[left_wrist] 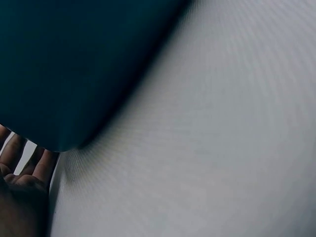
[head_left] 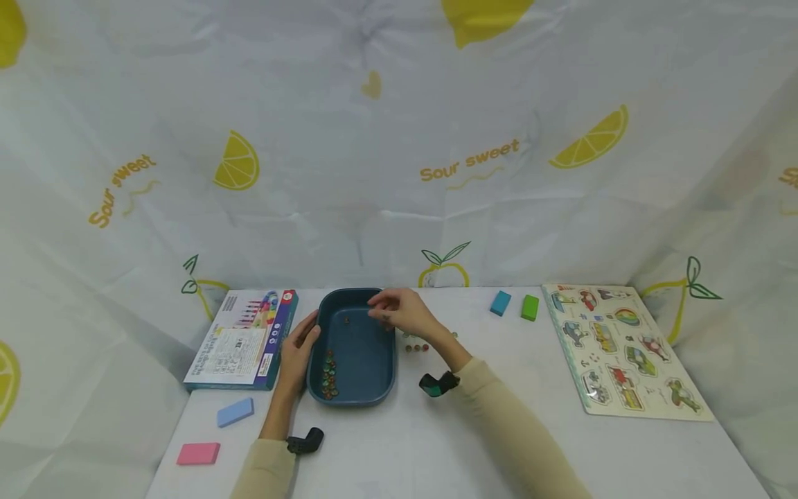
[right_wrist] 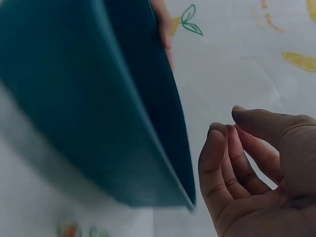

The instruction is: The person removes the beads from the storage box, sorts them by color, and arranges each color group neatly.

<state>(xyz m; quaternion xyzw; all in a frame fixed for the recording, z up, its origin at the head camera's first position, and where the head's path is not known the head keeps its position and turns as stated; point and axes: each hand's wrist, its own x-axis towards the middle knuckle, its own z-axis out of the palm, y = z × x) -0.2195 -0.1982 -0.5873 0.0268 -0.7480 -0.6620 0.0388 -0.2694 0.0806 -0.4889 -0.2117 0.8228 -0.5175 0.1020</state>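
A dark blue tray [head_left: 358,400] with raised sides stands at the middle left of the table. My left hand [head_left: 299,350] grips its left side, the thumb at the rim; in the left wrist view the fingers [left_wrist: 43,165] lie against its outside. Several small green and reddish marbles [head_left: 328,378] lie bunched in its near left part, and a single marble [head_left: 347,320] is farther back. Over the right rim hovers my right hand [head_left: 405,312], fingers bent. In the right wrist view its thumb and fingertips stand slightly apart, nothing visible between them.
More marbles [head_left: 417,348] lie right of the tray, partly under the right forearm. A boxed toy [head_left: 240,339] lies left, with light blue [head_left: 235,412] and pink [head_left: 198,454] blocks before it. Blue [head_left: 501,303] and green [head_left: 530,307] blocks and a picture puzzle board [head_left: 623,353] lie right.
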